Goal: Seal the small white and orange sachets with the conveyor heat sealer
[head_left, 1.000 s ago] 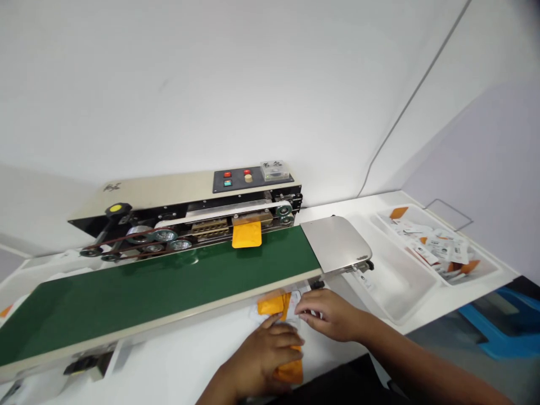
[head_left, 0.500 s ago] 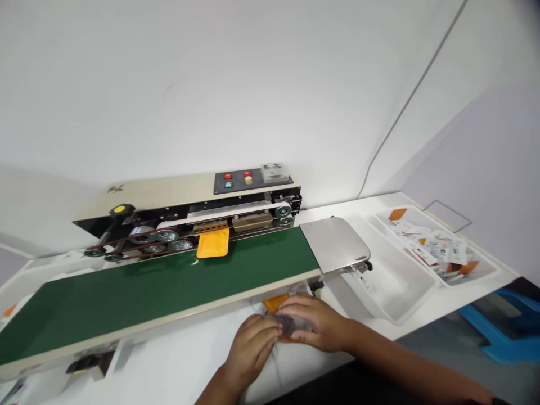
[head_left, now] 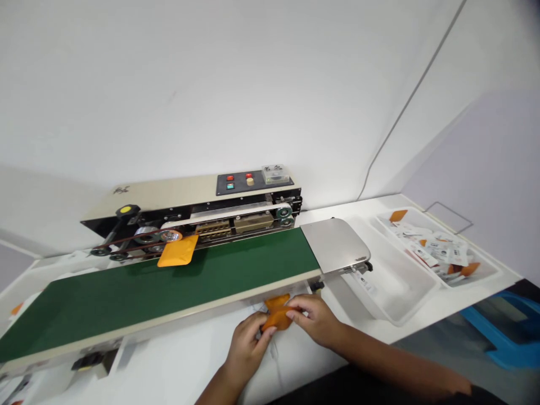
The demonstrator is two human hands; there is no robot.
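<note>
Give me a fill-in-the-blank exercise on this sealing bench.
1. The left hand and the right hand together hold an ____ pouch.
2. A second pouch lies on the ____ belt.
3. The knob at the left end of the sealing machine is ____.

Missing words: orange; green; yellow.
</note>
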